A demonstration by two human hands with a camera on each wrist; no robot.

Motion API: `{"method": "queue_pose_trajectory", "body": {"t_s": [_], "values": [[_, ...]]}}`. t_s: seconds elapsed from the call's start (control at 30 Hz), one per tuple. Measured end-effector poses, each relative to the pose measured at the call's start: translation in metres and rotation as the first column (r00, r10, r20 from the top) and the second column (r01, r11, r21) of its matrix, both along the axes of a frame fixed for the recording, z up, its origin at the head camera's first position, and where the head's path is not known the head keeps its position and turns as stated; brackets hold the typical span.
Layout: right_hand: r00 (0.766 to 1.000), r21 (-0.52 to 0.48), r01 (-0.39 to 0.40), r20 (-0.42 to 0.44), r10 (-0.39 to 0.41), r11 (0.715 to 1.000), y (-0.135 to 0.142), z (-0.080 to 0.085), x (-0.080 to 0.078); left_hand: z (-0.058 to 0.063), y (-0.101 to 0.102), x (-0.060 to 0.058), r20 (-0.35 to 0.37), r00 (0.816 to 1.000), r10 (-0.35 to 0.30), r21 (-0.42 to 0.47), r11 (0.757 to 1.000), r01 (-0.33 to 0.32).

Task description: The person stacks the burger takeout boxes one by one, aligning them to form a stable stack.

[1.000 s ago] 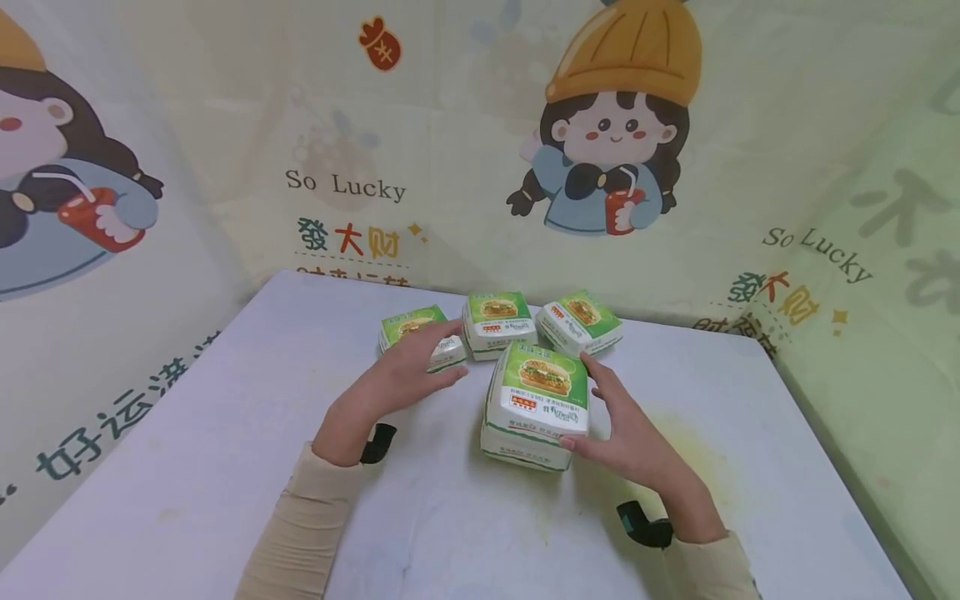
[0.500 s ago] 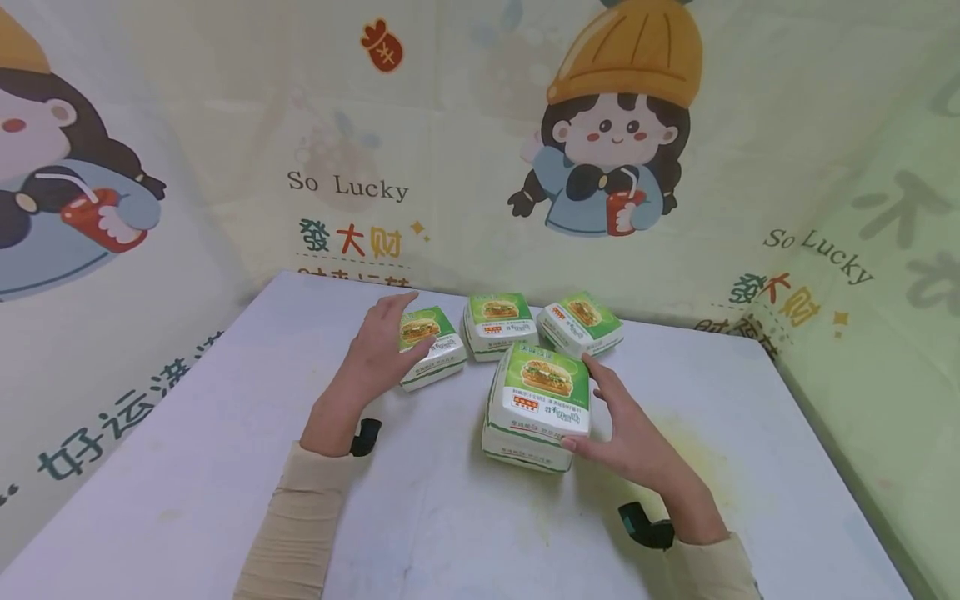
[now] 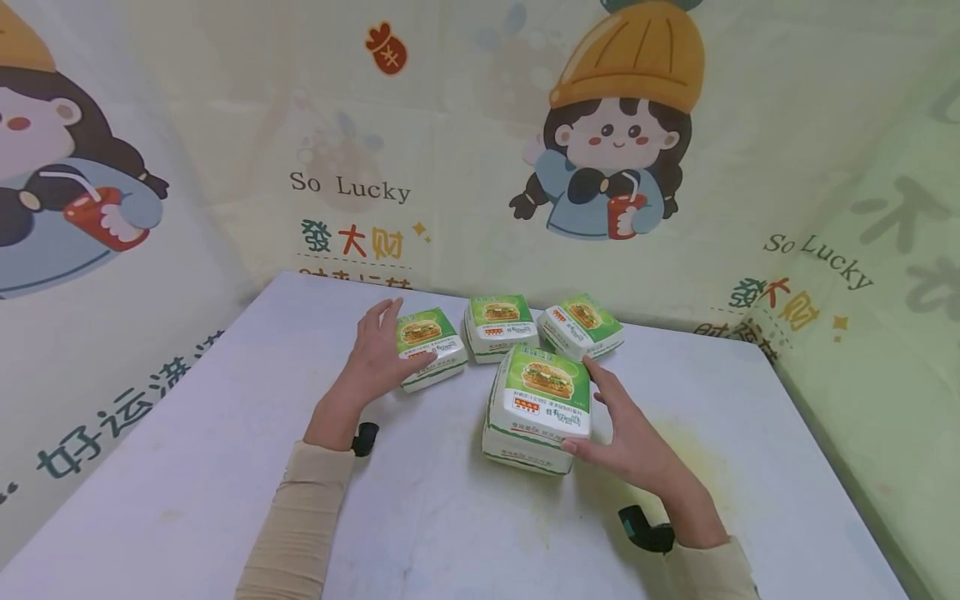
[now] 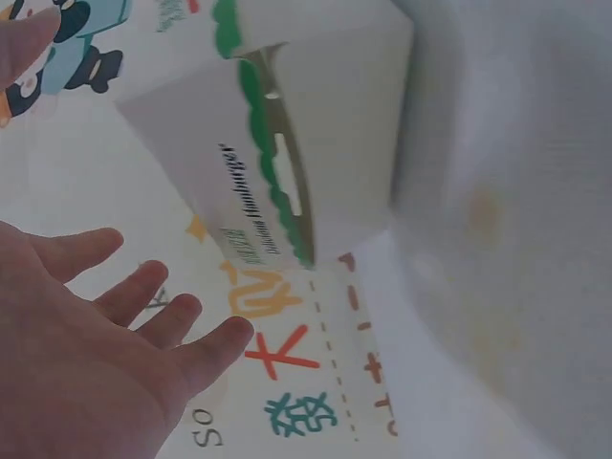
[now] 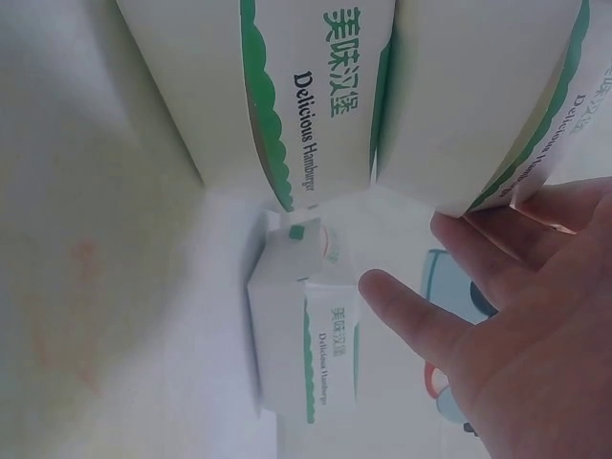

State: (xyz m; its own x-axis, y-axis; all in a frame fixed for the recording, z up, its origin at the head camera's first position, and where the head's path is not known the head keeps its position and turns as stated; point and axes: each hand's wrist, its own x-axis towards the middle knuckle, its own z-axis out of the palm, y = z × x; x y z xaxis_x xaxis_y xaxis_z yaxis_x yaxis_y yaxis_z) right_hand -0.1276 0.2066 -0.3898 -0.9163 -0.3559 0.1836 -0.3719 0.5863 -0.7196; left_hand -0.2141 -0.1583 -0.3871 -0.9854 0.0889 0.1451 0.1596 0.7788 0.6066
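Note:
My right hand [image 3: 637, 433] holds the upper burger box [image 3: 546, 387] of a stack of two, thumb at its front corner and fingers at its far right side. It sits on the lower burger box [image 3: 517, 454], which shows as a white band in front. In the right wrist view, fingertips [image 5: 449, 225] touch the upper box's lower edge. My left hand [image 3: 367, 350] is beside the left burger box [image 3: 431, 337], its thumb in front and fingers along the left. The left wrist view shows the fingers [image 4: 143, 287] spread, apart from that box [image 4: 354, 143].
Behind the stack stand a middle burger box [image 3: 501, 327] and a right burger box [image 3: 581, 325], set at an angle. All rest on a white table [image 3: 450, 533]. A printed cloth [image 3: 465, 150] hangs along the back and sides.
My left hand has moved left, from in front of the left box to its left side. That box has turned and its front now lies nearer me. The right hand has stayed on the stack.

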Motion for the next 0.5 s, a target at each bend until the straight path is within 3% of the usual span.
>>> {"method": "queue_pose_trajectory", "body": {"t_s": [0.33, 0.5], "values": [[1.0, 0.008, 0.0, 0.002, 0.0, 1.0, 0.0, -0.002, 0.0, -0.023, -0.006, -0.011, 0.141, 0.989, 0.032, 0.03, 0.999, -0.037], [1.0, 0.006, -0.002, -0.008, 0.002, 1.0, -0.001, -0.001, 0.0, -0.031, -0.008, -0.015, 0.176, 0.984, 0.029, 0.057, 0.998, -0.039]]}}
